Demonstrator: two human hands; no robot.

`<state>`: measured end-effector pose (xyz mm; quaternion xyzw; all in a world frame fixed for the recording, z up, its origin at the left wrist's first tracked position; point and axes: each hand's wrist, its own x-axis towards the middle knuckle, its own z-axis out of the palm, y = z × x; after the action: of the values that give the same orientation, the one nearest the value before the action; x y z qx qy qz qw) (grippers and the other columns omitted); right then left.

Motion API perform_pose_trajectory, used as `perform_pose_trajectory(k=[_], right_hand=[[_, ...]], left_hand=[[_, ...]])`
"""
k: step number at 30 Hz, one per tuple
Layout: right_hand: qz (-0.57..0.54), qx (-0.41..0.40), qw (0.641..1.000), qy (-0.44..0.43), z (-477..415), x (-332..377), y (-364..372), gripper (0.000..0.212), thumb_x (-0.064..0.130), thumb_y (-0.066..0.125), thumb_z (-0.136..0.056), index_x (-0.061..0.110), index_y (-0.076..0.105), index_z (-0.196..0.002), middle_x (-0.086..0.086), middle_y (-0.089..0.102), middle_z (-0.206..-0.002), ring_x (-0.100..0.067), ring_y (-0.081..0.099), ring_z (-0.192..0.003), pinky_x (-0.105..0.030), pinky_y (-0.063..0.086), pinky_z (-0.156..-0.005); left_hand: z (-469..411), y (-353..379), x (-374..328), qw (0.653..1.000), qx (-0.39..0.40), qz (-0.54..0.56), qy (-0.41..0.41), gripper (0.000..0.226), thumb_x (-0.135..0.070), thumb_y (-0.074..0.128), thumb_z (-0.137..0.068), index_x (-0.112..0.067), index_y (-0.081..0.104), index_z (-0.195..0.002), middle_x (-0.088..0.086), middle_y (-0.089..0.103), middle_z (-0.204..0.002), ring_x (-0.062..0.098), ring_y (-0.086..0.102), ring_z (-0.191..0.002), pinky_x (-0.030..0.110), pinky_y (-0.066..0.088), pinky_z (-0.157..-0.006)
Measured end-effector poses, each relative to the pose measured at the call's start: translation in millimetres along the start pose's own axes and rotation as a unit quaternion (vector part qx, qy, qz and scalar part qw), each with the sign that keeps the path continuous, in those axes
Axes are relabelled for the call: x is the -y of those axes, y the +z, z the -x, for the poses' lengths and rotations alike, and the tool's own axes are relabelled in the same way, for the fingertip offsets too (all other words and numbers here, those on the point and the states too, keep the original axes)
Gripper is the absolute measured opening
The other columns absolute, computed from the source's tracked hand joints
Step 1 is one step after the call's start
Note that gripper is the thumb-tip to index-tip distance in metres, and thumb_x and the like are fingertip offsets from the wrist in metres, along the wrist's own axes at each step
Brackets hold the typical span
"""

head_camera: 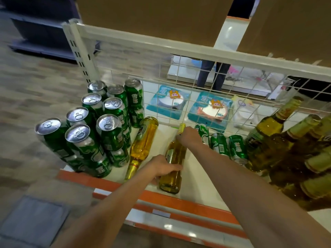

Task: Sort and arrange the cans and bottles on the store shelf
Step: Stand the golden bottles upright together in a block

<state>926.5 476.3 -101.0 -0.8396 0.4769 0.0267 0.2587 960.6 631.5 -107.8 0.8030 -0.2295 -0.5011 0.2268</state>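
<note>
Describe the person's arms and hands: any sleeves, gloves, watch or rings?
Both forearms are bare to the frame edge, no sleeve in view. The left hand and right hand are ungloved. No watch or wristband shows; rings cannot be told through the blur.

Arms extended, left hand (162, 167) gripping bottle (176, 153), right hand (189, 136) grasping its neck

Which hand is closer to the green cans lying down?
Right. The right hand holds the bottle by its neck beside the lying cans; the left hand grips its body, farther away.
</note>
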Motion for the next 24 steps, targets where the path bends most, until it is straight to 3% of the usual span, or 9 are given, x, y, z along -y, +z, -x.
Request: perform_pose_trajectory(k=[4, 7, 10, 12, 18, 24], right_hand=[[-0.077, 0.020, 0.996, 0.036, -6.1, 5.2, 10.2, 0.038, 0.032, 0.065, -0.088, 0.001, 0.060, -0.110, -0.016, 0.063, -0.104, -0.033, 0.064, -0.097, -0.040, 0.056, -0.075], [-0.129, 0.025, 0.989, 0.064, -8.8, 8.1, 14.4, 0.031, 0.030, 0.068, -0.087, 0.004, 0.055, -0.099, -0.017, 0.064, -0.108, -0.033, 0.064, -0.099, -0.042, 0.057, -0.084], [-0.163, 0.013, 0.983, 0.081, -6.8, 8.0, 16.7, 0.035, 0.027, 0.070, -0.086, 0.003, 0.056, -0.107, -0.017, 0.063, -0.110, -0.032, 0.064, -0.102, -0.042, 0.056, -0.088], [-0.179, 0.009, 0.980, 0.087, -3.9, 7.3, 16.0, 0.035, 0.027, 0.072, -0.084, 0.003, 0.056, -0.104, -0.016, 0.063, -0.106, -0.032, 0.064, -0.099, -0.041, 0.056, -0.086], [-0.205, 0.012, 0.976, 0.070, 12.9, 6.5, -7.9, 0.037, 0.030, 0.077, -0.080, 0.003, 0.064, -0.102, -0.012, 0.066, -0.098, -0.029, 0.067, -0.089, -0.036, 0.055, -0.074], [-0.207, -0.029, 0.977, 0.029, 45.9, -3.6, -38.4, 0.030, 0.033, 0.076, -0.081, 0.011, 0.064, -0.098, -0.005, 0.067, -0.093, -0.018, 0.062, -0.074, -0.032, 0.052, -0.066]], left_hand=[[-3.8, -5.4, 7.4, 0.999, 0.015, 0.037, -0.009, 0.047, -0.055, 0.074, -0.079, -0.017, 0.056, -0.100, 0.004, 0.067, -0.100, 0.023, 0.064, -0.090, 0.039, 0.054, -0.074], [-6.5, -7.3, 9.5, 0.999, 0.017, 0.045, -0.006, 0.042, -0.054, 0.074, -0.079, -0.020, 0.057, -0.096, 0.003, 0.069, -0.095, 0.022, 0.066, -0.088, 0.038, 0.054, -0.072], [-7.3, -7.6, 10.4, 0.999, 0.017, 0.046, -0.002, 0.049, -0.054, 0.077, -0.076, -0.016, 0.060, -0.103, 0.004, 0.072, -0.095, 0.024, 0.069, -0.088, 0.036, 0.056, -0.067], [-5.9, -8.7, 10.3, 0.999, 0.014, 0.043, 0.002, 0.052, -0.052, 0.080, -0.073, -0.014, 0.064, -0.105, 0.004, 0.074, -0.091, 0.022, 0.071, -0.084, 0.034, 0.058, -0.063], [5.8, -8.5, 11.0, 0.999, 0.003, 0.018, 0.033, 0.049, -0.049, 0.085, -0.069, -0.014, 0.066, -0.098, 0.005, 0.075, -0.089, 0.023, 0.073, -0.082, 0.044, 0.061, -0.073], [31.1, 3.2, -3.6, 0.995, -0.029, 0.010, 0.092, 0.034, -0.033, 0.087, -0.072, -0.024, 0.059, -0.089, -0.001, 0.069, -0.088, 0.015, 0.068, -0.081, 0.031, 0.058, -0.063]])
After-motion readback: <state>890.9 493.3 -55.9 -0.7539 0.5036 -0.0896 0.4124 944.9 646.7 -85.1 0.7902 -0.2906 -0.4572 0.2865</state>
